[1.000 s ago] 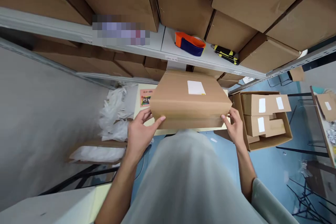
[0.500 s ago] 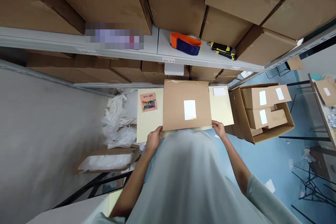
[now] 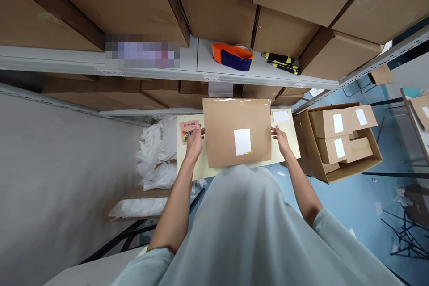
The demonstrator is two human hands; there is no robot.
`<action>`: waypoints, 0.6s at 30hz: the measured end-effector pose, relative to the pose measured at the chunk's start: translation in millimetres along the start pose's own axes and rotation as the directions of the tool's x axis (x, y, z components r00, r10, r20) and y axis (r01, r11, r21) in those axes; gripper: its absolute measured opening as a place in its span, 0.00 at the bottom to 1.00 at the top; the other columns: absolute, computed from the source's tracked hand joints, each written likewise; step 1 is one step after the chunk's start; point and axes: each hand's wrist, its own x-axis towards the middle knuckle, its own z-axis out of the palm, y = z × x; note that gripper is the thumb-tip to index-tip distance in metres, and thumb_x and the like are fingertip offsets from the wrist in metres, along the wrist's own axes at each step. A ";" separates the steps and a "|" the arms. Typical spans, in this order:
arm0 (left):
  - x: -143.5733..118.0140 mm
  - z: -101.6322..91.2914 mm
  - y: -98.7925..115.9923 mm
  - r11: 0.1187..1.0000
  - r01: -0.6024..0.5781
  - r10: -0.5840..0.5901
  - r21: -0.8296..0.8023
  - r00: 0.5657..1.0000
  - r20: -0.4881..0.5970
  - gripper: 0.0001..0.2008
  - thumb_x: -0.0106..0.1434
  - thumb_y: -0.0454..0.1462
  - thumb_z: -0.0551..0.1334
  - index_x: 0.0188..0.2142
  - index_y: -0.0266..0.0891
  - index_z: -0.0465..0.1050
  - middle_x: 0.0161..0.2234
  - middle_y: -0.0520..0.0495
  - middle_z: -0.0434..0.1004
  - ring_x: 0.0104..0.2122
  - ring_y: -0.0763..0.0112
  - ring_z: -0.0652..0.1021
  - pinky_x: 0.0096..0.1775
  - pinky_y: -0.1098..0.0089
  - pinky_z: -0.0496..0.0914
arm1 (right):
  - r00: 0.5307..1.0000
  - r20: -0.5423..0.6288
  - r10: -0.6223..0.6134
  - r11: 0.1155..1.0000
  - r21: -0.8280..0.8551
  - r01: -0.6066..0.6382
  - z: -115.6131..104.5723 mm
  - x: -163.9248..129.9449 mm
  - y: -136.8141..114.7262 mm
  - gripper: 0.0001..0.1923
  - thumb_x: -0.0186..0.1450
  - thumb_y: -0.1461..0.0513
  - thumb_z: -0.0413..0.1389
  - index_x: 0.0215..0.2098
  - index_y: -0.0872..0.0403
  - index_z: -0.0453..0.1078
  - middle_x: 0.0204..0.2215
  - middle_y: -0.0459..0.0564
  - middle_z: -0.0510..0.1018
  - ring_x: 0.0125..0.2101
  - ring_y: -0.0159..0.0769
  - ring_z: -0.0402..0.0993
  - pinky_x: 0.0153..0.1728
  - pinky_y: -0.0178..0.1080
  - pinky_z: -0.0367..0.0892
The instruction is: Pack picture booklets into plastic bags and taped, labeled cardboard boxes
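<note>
Flat brown cardboard box [image 3: 237, 132] w/ white label [image 3: 242, 141] on top, lying on pale yellow surface [image 3: 191, 165] just below grey shelf [image 3: 201, 65]; left hand [image 3: 194, 140] pressed to box's left edge, right hand [image 3: 280, 139] to its right edge, each grip narrow w/ fingers on the cardboard, box held between them. Small pink card [image 3: 188, 129] on surface just beside left hand, white slip [image 3: 280, 116] near right hand. Orange-blue tape dispenser [image 3: 233, 56] & black-yellow cutter [image 3: 281, 62] on shelf above; open carton [image 3: 342, 140] of labelled boxes to the right, white plastic bags [image 3: 156, 156] to the left.
</note>
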 end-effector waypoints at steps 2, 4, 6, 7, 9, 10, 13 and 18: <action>-13.6 -10.0 1.5 0.996 0.040 -0.044 -0.082 0.998 -0.049 0.44 0.75 0.66 0.47 0.61 0.31 0.77 0.55 0.28 0.84 0.54 0.55 0.85 0.59 0.54 0.78 | 0.999 -0.032 -0.036 0.998 0.053 0.038 -10.7 -15.7 -0.3 0.41 0.72 0.33 0.51 0.55 0.56 0.84 0.61 0.64 0.84 0.55 0.49 0.83 0.55 0.50 0.77; -27.2 -17.7 1.6 0.985 0.064 -0.078 -0.160 0.993 -0.085 0.43 0.73 0.67 0.50 0.58 0.31 0.79 0.54 0.29 0.84 0.53 0.56 0.85 0.58 0.55 0.79 | 0.997 -0.057 -0.054 0.994 0.094 0.059 -18.1 -28.6 1.4 0.39 0.72 0.34 0.54 0.55 0.56 0.85 0.61 0.63 0.84 0.55 0.51 0.84 0.54 0.51 0.79; -38.5 -20.6 0.6 0.975 0.072 -0.095 -0.208 0.990 -0.102 0.40 0.73 0.66 0.52 0.55 0.32 0.80 0.54 0.30 0.84 0.52 0.56 0.85 0.56 0.56 0.81 | 0.995 -0.071 -0.068 0.989 0.124 0.077 -20.3 -35.6 5.5 0.36 0.71 0.35 0.57 0.53 0.55 0.85 0.60 0.62 0.84 0.57 0.52 0.83 0.54 0.52 0.80; -42.7 -20.2 -0.4 0.972 0.075 -0.100 -0.224 0.990 -0.104 0.38 0.72 0.64 0.54 0.54 0.33 0.80 0.54 0.32 0.84 0.53 0.56 0.84 0.56 0.56 0.81 | 0.995 -0.066 -0.072 0.987 0.137 0.081 -19.8 -36.6 8.3 0.35 0.70 0.35 0.58 0.52 0.55 0.85 0.60 0.62 0.84 0.59 0.53 0.82 0.54 0.53 0.80; -48.4 -16.5 -3.5 0.970 0.088 -0.107 -0.228 0.992 -0.073 0.32 0.72 0.60 0.58 0.55 0.36 0.80 0.55 0.35 0.84 0.54 0.56 0.84 0.56 0.57 0.81 | 0.997 -0.046 -0.061 0.985 0.159 0.068 -17.5 -34.8 15.5 0.33 0.69 0.36 0.59 0.49 0.55 0.85 0.59 0.61 0.85 0.61 0.53 0.81 0.57 0.55 0.81; -50.0 -13.9 -5.6 0.971 0.104 -0.118 -0.217 0.992 -0.053 0.29 0.71 0.57 0.59 0.55 0.37 0.80 0.56 0.36 0.84 0.56 0.56 0.83 0.57 0.57 0.81 | 0.999 -0.034 -0.042 0.985 0.167 0.047 -16.6 -32.5 19.5 0.32 0.68 0.37 0.60 0.47 0.55 0.85 0.58 0.60 0.85 0.61 0.54 0.81 0.58 0.56 0.80; -51.8 -7.3 -14.4 0.974 0.159 -0.162 -0.159 0.987 -0.006 0.27 0.69 0.54 0.62 0.57 0.40 0.80 0.56 0.41 0.85 0.57 0.57 0.82 0.59 0.57 0.79 | 0.999 -0.020 0.033 0.987 0.160 -0.029 -18.8 -25.5 31.2 0.28 0.64 0.38 0.64 0.39 0.54 0.83 0.50 0.59 0.87 0.59 0.53 0.81 0.60 0.57 0.80; -45.4 -10.6 -39.4 0.984 0.125 -0.136 -0.123 0.988 -0.078 0.26 0.70 0.53 0.63 0.57 0.38 0.81 0.54 0.40 0.87 0.55 0.57 0.83 0.58 0.57 0.78 | 0.995 -0.056 0.079 0.992 0.099 -0.073 -32.4 -27.9 46.3 0.25 0.62 0.41 0.65 0.38 0.53 0.79 0.50 0.55 0.85 0.56 0.49 0.82 0.59 0.54 0.79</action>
